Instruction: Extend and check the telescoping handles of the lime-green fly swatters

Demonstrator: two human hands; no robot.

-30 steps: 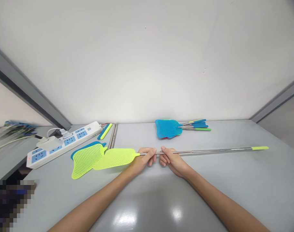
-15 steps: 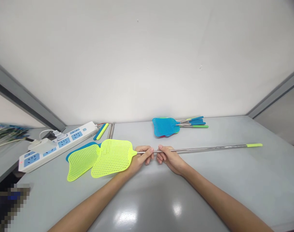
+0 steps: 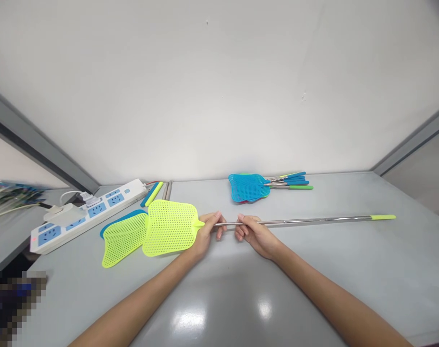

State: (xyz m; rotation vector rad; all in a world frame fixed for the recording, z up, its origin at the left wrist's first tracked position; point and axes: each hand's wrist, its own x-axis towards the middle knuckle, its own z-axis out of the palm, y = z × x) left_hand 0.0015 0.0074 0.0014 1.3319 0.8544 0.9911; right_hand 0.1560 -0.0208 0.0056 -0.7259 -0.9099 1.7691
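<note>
Between my hands a yellow-green fly swatter lies crosswise, its thin metal rod drawn out long to the right and ending in a yellow-green grip. My left hand is closed on the rod just beside the mesh head, thumb on top. A short way to the right, my right hand pinches the same rod between thumb and fingers. Under and left of the held head are a loose yellow-green swatter head and a blue one, partly covered.
A white power strip with plugs lies at the left. Behind the held head are loose blue and yellow-green grips and metal rods. Near the wall rests a pile of swatters with a blue one on top. A grey frame post stands at each side.
My left hand has slid left along the rod, toward the mesh head, widening the gap between my hands. The mesh head has lifted and turned slightly. My right hand stays nearly where it was.
</note>
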